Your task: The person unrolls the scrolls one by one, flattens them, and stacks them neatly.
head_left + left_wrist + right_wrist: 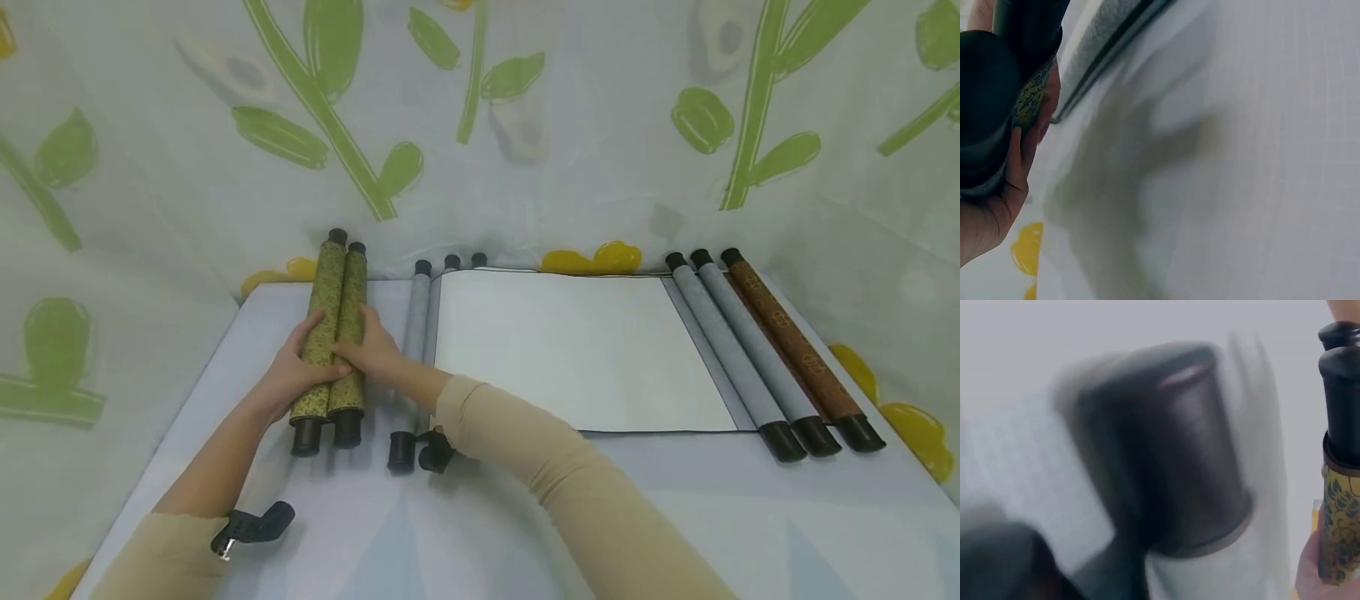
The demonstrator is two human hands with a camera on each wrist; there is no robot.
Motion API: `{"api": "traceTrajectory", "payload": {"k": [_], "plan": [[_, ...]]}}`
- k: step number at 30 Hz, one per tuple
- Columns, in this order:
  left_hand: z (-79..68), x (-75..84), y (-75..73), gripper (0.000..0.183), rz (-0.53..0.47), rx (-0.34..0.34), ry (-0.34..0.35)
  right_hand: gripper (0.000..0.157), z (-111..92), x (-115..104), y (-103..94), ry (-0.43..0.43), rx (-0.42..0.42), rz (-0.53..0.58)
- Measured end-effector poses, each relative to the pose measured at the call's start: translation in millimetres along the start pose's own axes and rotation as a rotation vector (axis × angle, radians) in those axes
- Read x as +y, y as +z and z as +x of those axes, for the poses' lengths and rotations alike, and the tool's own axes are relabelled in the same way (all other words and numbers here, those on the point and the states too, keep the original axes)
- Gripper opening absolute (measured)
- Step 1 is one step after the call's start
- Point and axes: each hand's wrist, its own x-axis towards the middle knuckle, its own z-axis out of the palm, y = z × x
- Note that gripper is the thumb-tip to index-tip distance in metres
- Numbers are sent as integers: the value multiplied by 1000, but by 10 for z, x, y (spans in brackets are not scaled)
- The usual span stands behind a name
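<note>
Two yellow-green patterned scroll rolls (321, 333) with black end knobs stand side by side over the table's left part, tilted slightly. My left hand (291, 373) grips the left roll from its outer side, with the thumb reaching across onto the right roll. From the right, my right hand (375, 346) holds the right roll, its thumb crossing toward the left one. In the left wrist view the black knobs (988, 94) loom close, and a hand-and-scroll shadow falls on the table. The right wrist view shows the patterned roll (1342, 528) at its right edge.
A grey-backed scroll lies spread, its white sheet (577, 350) between grey rolls (417, 333) at left and a grey roll (727, 350) at right. Beyond it lie another grey roll (757, 342) and a brown patterned roll (795, 342). A leaf-printed curtain (600, 183) hangs behind the table (675, 517).
</note>
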Motion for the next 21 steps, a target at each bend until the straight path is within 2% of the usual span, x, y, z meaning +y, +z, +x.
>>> {"api": "traceTrajectory", "payload": {"k": [4, 8, 13, 18, 21], "plan": [[-92, 116, 22, 109, -51, 11, -16, 77, -34, -67, 8, 17, 6, 192], [-161, 242, 62, 107, -132, 9, 9, 80, -82, -145, -50, -1, -17, 304], [-237, 407, 125, 106, -184, 10, 56, 84, -112, -223, -232, -111, -85, 268], [-317, 531, 201, 104, -220, 11, 65, 90, -156, -284, -401, -157, -149, 276], [-328, 576, 259, 104, -241, 14, 91, 96, -154, -290, -484, -196, -171, 239]]}}
